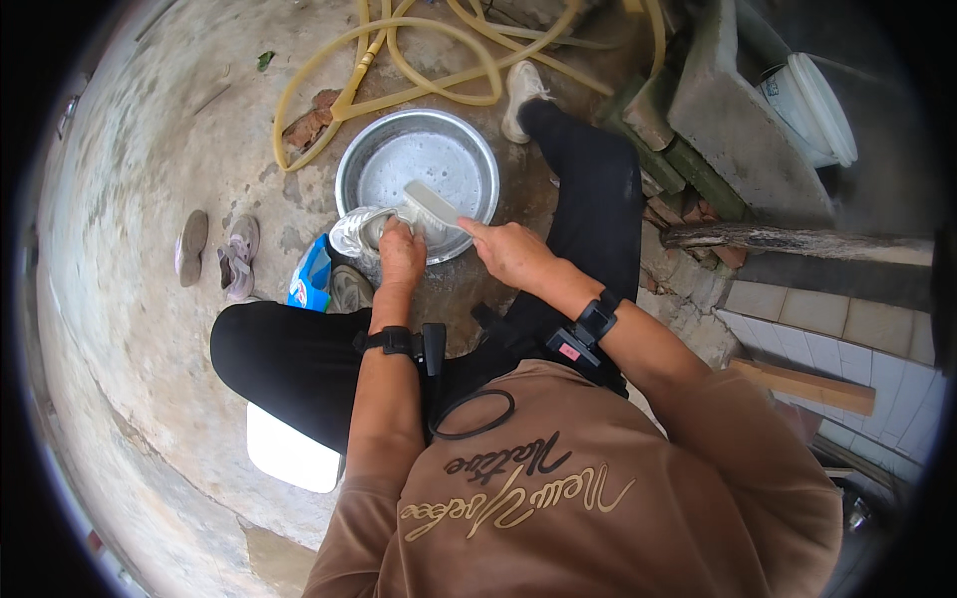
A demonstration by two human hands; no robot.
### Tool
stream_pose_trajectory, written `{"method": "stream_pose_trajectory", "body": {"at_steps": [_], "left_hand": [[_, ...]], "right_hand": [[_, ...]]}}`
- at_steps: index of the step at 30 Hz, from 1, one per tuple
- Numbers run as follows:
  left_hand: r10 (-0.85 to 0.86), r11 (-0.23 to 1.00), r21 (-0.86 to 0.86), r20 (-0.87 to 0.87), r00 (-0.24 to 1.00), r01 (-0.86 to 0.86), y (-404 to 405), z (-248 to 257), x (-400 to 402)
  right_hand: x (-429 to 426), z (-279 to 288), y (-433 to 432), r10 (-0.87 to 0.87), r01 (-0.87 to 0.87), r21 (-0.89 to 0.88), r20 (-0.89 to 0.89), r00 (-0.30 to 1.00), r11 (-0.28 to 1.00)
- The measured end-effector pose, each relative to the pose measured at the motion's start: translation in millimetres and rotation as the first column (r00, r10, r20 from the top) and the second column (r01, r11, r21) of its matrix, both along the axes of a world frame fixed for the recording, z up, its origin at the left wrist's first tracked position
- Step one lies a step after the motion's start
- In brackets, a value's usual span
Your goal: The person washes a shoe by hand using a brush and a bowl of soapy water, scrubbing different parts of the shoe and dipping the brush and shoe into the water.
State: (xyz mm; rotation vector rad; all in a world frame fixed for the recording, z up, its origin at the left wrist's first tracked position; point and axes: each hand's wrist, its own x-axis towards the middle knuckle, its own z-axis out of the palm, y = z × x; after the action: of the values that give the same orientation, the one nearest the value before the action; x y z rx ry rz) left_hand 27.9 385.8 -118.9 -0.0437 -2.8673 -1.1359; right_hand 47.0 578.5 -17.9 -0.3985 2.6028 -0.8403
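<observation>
My left hand (402,253) grips a white lace-up shoe (357,232) by its opening, over the near rim of a round metal basin (348,161). The shoe's toe points left, past the basin's edge. My right hand (512,250) is closed around the handle of a pale scrubbing brush (431,202). Its bristles face down at the heel end of the shoe; whether they touch it I cannot tell. Inside the basin the bottom looks wet, with a few specks. My fingertips on the shoe are partly hidden.
A blue plastic packet (312,275) stands beside a dark shoe (350,290) near my left knee. Farther left lie a pair of small shoes (239,254) and an upturned shoe (192,247). A yellow hose (389,22) loops beyond the basin. Bricks and a concrete trough (736,127) border the right.
</observation>
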Motion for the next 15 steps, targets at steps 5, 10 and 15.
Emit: {"method": "stream_pose_trajectory", "body": {"at_steps": [5,10,15], "left_hand": [[-0.063,0.998,0.019,-0.034,0.997,0.064,19.7,7.7,-3.1],[-0.091,0.990,0.099,-0.074,0.993,0.098,18.5,12.3,-0.7],[0.025,1.000,0.015,0.017,1.000,-0.025,-2.2,-9.0,-4.2]], "right_hand": [[-5.4,-13.4,13.2,-0.115,0.114,-0.035,-0.010,0.993,0.993],[-18.0,-18.3,14.6,-0.127,0.125,-0.070,-0.021,0.992,0.990],[12.8,-0.8,3.9,-0.017,0.019,-0.031,0.075,0.997,0.999]]}}
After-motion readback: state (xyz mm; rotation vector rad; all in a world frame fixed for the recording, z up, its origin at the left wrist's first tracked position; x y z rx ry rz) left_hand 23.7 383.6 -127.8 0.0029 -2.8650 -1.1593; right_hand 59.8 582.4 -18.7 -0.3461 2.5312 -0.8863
